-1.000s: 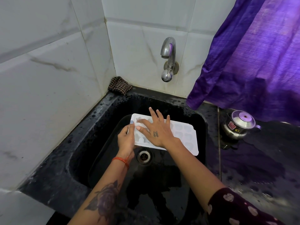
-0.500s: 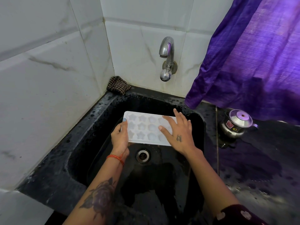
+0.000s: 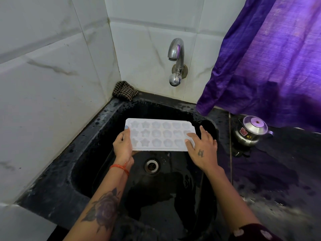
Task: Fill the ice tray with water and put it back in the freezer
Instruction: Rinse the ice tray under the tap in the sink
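Ice tray [image 3: 160, 134], white plastic with three rows of star and flower moulds, was held level over the black sink [image 3: 83, 153], above the drain [image 3: 152, 165] and below the steel tap [image 3: 176, 61] on the tiled wall. Whether the moulds held water, I could not tell; they looked pale and glossy, nothing more. No stream showed at the spout. The left hand [image 3: 122, 146] had a grip on the tray's left end, thumb laid on the top rim and the fingers tucked beneath. The right hand [image 3: 202, 150] lay at the right end with thumb and forefinger pressed flat on the last moulds, the other fingers spread loosely past the edge, grasping nothing. The sink's basin was wet and dark. A folded checked cloth [image 3: 125, 91] sat in the back corner of the bench. To the right, on the wet bench [image 3: 278, 171], stood a small steel kettle [image 3: 250, 133] with its lid on, under a purple curtain [image 3: 271, 58].
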{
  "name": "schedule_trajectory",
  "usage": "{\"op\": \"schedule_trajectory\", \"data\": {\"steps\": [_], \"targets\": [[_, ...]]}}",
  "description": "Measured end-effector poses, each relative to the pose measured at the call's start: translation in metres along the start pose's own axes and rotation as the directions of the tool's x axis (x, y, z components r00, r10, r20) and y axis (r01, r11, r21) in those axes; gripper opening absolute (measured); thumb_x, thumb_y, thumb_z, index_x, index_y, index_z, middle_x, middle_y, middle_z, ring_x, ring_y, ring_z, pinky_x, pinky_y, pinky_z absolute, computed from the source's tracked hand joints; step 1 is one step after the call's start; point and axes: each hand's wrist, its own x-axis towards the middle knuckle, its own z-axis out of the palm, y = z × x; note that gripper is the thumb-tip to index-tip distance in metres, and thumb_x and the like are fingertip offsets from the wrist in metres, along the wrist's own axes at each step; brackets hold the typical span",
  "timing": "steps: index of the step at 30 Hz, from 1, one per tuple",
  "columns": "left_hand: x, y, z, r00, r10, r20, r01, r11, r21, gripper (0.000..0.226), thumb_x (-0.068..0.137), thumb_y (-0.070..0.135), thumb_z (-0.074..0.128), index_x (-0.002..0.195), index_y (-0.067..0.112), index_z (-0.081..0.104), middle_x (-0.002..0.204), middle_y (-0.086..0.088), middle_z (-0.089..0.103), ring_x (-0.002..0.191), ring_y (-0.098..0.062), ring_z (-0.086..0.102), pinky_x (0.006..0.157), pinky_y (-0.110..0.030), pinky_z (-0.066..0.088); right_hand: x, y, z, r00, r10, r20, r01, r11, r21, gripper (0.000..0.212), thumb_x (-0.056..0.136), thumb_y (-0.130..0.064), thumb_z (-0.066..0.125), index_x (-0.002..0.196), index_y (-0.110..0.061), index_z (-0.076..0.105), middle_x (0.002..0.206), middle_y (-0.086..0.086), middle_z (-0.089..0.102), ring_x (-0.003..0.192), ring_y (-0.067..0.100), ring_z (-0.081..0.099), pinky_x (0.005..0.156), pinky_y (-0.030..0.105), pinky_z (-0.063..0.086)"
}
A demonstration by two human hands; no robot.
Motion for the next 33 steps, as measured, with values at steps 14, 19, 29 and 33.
{"op": "schedule_trajectory", "data": {"steps": [14, 19, 29, 33], "targets": [[0.002, 0.000, -0.003, 1.000, 0.006, -0.007, -0.006, 1.000, 0.016, 0.023, 0.094, 0.039, 0.053, 0.080, 0.022, 0.059, 0.083, 0.001, 0.063, 0.071, -0.013, 0.062, 0.044, -0.022, 0.053, 0.003, -0.007, -0.010, 0.990, 0.029, 0.134, -0.029, 1.000, -0.005, 0.037, 0.100, -0.042, 0.035, 0.134, -0.039, 0.046, 0.161, 0.008, 0.001, 0.147, 0.032, 0.000, 0.115, 0.059, 0.003], [0.003, 0.001, -0.004, 1.000, 0.011, -0.007, -0.011, 1.000, 0.012, 0.025, 0.094, 0.040, 0.053, 0.078, 0.022, 0.059, 0.083, 0.000, 0.064, 0.072, -0.014, 0.063, 0.054, -0.028, 0.055, 0.003, -0.007, -0.011, 0.991, -0.002, 0.130, -0.001, 1.000, 0.021, 0.035, 0.100, -0.041, 0.036, 0.133, -0.040, 0.048, 0.161, 0.008, 0.001, 0.147, 0.031, 0.000, 0.115, 0.059, 0.003], [0.004, -0.004, -0.006, 1.000, -0.009, -0.006, 0.009, 1.000, 0.015, 0.025, 0.094, 0.038, 0.054, 0.077, 0.021, 0.060, 0.085, -0.002, 0.065, 0.079, -0.021, 0.064, 0.072, -0.039, 0.057, 0.001, -0.007, -0.011, 0.989, 0.015, 0.150, -0.017, 1.000, 0.008, 0.036, 0.099, -0.041, 0.037, 0.134, -0.040, 0.047, 0.161, 0.008, 0.000, 0.147, 0.033, 0.001, 0.115, 0.060, 0.005], [0.002, -0.003, -0.007, 1.000, -0.007, -0.006, 0.007, 1.000, 0.001, 0.025, 0.094, 0.036, 0.054, 0.076, 0.020, 0.059, 0.084, -0.001, 0.065, 0.077, -0.020, 0.064, 0.069, -0.037, 0.056, 0.001, -0.005, -0.012, 0.988, 0.002, 0.154, -0.006, 1.000, 0.030, 0.034, 0.099, -0.041, 0.039, 0.130, -0.040, 0.051, 0.161, 0.008, 0.001, 0.146, 0.033, 0.002, 0.115, 0.060, 0.005]]}}
